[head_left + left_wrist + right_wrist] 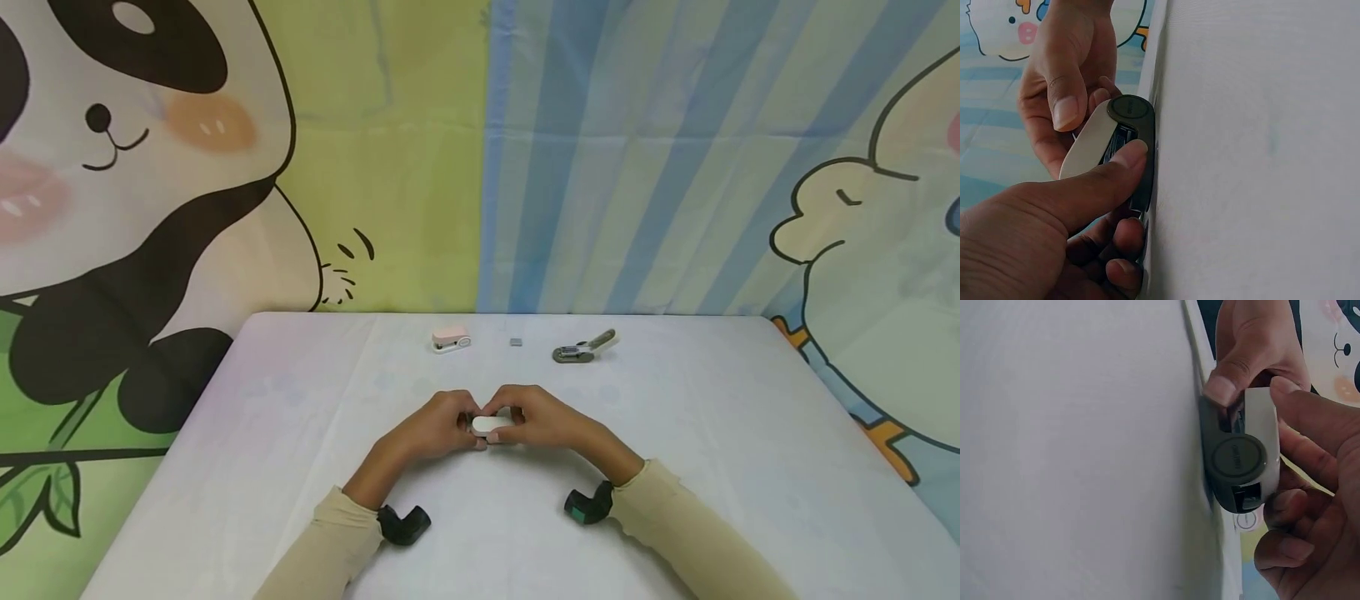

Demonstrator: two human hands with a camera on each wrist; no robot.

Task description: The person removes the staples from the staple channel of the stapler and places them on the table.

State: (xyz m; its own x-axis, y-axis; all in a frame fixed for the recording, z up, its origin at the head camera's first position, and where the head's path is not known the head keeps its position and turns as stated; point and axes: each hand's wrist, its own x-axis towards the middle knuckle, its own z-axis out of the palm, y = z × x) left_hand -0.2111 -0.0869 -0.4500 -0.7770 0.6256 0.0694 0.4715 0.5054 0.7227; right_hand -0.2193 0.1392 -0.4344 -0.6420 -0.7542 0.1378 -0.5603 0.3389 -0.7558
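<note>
A small stapler (491,425) with a white top arm and a dark grey-green base is between both hands, low over the middle of the table. My left hand (438,427) grips its base, thumb (1119,165) along the side and fingers curled underneath. Metal shows in the gap between the stapler's base and its white arm (1088,144). On the other side my right hand (543,418) holds the white arm, with the thumb (1291,394) at its end and the fingers curled behind. A round hinge disc (1237,456) faces the right wrist camera.
Toward the back of the white table (300,417) stand a pink-and-white stapler (451,338), a small grey block (515,342) and a green stapler (585,347) with its arm raised. A cartoon-printed curtain (390,167) hangs behind the table. Each wrist wears a black camera mount (405,526).
</note>
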